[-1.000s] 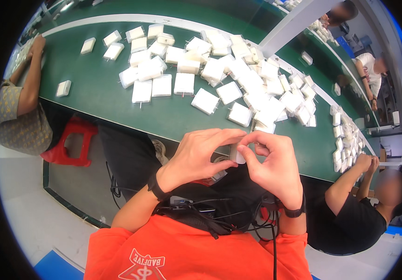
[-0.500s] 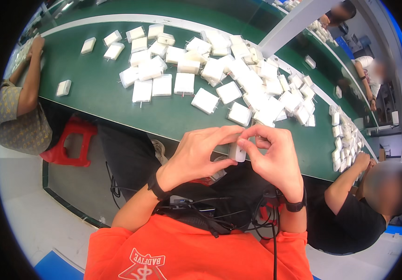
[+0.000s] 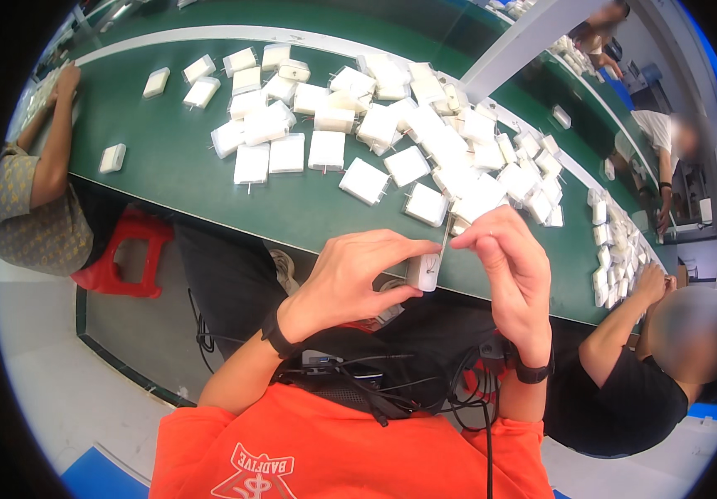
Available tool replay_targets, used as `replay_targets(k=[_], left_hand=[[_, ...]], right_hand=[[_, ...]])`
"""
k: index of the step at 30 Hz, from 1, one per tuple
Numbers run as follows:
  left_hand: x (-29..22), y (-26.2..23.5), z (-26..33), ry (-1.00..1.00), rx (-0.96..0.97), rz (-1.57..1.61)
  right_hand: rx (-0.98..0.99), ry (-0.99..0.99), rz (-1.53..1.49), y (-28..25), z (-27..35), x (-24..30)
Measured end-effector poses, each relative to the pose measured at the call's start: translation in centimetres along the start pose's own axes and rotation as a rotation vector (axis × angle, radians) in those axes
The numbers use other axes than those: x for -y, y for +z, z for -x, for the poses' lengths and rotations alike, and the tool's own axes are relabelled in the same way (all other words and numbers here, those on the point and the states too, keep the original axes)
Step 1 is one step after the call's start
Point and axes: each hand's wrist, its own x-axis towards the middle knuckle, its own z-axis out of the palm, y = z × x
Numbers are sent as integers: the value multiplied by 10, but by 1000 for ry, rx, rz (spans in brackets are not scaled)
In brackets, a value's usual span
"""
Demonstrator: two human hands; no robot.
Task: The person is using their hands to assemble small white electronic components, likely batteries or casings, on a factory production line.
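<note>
A small white plastic block [image 3: 422, 273], box-shaped with a dark mark on the side facing me, is held over the front edge of the table. My left hand [image 3: 358, 279] grips it between thumb and fingers. My right hand [image 3: 512, 270] is raised just to its right, thumb and fingertips drawn together. A thin pale sliver [image 3: 445, 239] stands between the block and those fingertips; its kind and whether the fingers hold it cannot be made out. Beyond both hands spreads a heap of similar white blocks [image 3: 288, 153], many with short metal pins or wires.
The green table [image 3: 184, 183] curves across in front of me. A person [image 3: 38, 191] sits at the left beside a red stool [image 3: 131, 254]. Another person in black [image 3: 616, 382] works at the right near more white blocks [image 3: 612, 258]. Black cables [image 3: 425, 387] lie across my lap.
My right hand has moved away from the block, to the right, uncovering more of it. My left hand stays nearly in place with the block. People at the far right have shifted their arms.
</note>
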Motion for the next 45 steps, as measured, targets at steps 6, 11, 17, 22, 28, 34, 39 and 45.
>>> replay_targets(k=[6, 11, 17, 22, 28, 34, 39, 45], left_hand=[[0, -1, -1, 2, 13, -25], [-1, -1, -1, 3, 23, -25], [-2, -2, -2, 8, 19, -21], [0, -2, -1, 4, 18, -22], [0, 0, -3, 20, 6, -14], [1, -1, -1, 14, 10, -16], [3, -1, -1, 23, 0, -1], [4, -1, -1, 36, -8, 0]], right_hand=[[-53, -37, 19, 1, 7, -5], [-68, 44, -21, 6, 12, -9], [-55, -1, 47, 10, 11, -13], [-35, -14, 83, 11, 11, -15], [-40, -9, 82, 11, 11, -16], [-37, -7, 88, 11, 9, -14], [-45, 14, 119, 12, 9, -11], [37, -42, 206, 9, -2, -2]])
